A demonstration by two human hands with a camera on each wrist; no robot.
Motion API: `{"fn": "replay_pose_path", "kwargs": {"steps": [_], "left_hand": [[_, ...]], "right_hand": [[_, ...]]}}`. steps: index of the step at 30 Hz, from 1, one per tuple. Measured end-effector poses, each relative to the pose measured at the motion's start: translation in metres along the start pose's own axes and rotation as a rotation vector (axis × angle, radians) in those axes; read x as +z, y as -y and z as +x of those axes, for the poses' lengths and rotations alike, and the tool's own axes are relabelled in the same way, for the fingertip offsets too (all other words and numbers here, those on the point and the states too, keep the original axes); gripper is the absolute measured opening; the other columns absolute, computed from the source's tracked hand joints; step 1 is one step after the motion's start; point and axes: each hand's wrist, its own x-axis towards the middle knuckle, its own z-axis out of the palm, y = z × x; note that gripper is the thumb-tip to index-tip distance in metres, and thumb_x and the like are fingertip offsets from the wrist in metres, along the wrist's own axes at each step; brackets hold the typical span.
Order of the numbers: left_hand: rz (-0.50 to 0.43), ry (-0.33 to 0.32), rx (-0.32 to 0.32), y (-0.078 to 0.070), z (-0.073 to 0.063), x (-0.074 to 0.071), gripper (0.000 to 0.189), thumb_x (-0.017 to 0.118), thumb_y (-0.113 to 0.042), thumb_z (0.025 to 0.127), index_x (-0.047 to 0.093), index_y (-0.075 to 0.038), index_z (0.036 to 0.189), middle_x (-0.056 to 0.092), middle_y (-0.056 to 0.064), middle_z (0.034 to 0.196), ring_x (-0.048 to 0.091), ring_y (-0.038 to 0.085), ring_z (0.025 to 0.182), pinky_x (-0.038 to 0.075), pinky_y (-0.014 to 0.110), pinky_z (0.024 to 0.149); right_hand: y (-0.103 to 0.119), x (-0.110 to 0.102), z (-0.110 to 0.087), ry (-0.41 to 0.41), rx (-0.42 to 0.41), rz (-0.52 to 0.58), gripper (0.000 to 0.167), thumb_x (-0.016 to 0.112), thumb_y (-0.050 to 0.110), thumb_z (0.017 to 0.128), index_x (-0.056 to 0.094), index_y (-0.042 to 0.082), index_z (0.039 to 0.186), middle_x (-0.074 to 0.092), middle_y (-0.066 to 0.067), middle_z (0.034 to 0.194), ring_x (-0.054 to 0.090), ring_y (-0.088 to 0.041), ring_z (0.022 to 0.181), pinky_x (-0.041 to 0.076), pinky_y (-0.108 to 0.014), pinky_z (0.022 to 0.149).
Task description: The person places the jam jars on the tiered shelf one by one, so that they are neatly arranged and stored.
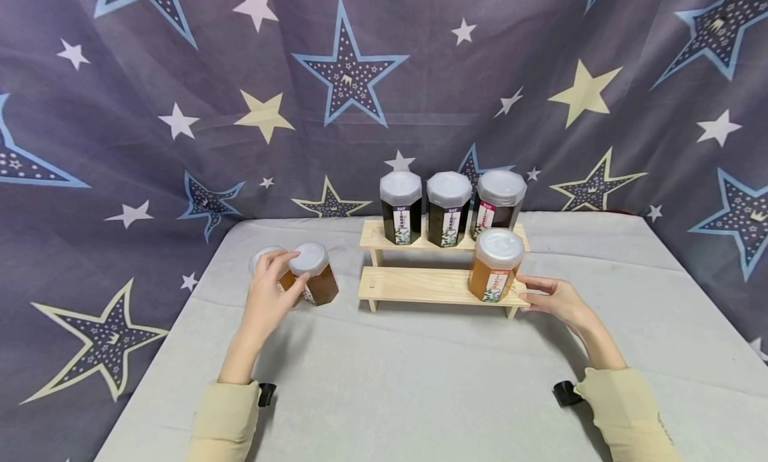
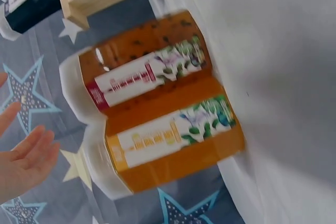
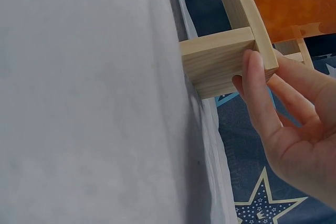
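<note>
- Pinching the shelf end of the wooden rack (image 1: 417, 283) with the right hand (image 1: 561, 302); probably light, stiff.
- Hovering with the left hand (image 1: 268, 295), fingers apart, gripping nothing.
- Best grasped around the sides, likely heavy and slick: brown jar (image 1: 319, 281), amber jar (image 2: 176, 140), left of the rack.

Left hand (image 2: 29, 156) and right hand (image 3: 299, 129): cut off by their wrist views' edges.
Yellow-labelled jar (image 2: 178, 140): partly behind left hand, head view.
Upper pink-labelled jar (image 1: 501, 190): lower part behind orange jar (image 1: 489, 275).
Jar labels (image 1: 401, 225): fine print too small to read.
</note>
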Motion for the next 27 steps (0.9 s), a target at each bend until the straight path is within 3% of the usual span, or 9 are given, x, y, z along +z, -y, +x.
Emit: {"fn": "replay_pose_path", "kwargs": {"steps": [12, 27], "left_hand": [[0.039, -0.043, -0.003, 0.02, 0.003, -0.009, 0.036, 0.07, -0.008, 0.072, 0.058, 0.002, 0.105, 0.046, 0.022, 0.108, 0.04, 0.037, 0.104, 0.032, 0.049, 0.087], [0.089, -0.004, -0.071, 0.05, 0.007, -0.007, 0.04, 0.068, -0.011, 0.073, 0.055, 0.003, 0.109, 0.038, 0.029, 0.115, 0.034, 0.043, 0.108, 0.027, 0.054, 0.09]], "right_hand": [[0.002, 0.0, -0.001, 0.002, 0.016, -0.001, 0.052, 0.059, 0.004, 0.083, 0.036, -0.017, 0.125, 0.04, -0.033, 0.123, 0.063, -0.009, 0.075, 0.051, -0.028, 0.071], [-0.001, -0.001, 0.0, 0.004, 0.02, 0.0, 0.052, 0.059, 0.004, 0.083, 0.036, -0.015, 0.125, 0.035, -0.035, 0.126, 0.062, -0.007, 0.076, 0.05, -0.029, 0.072]]}}
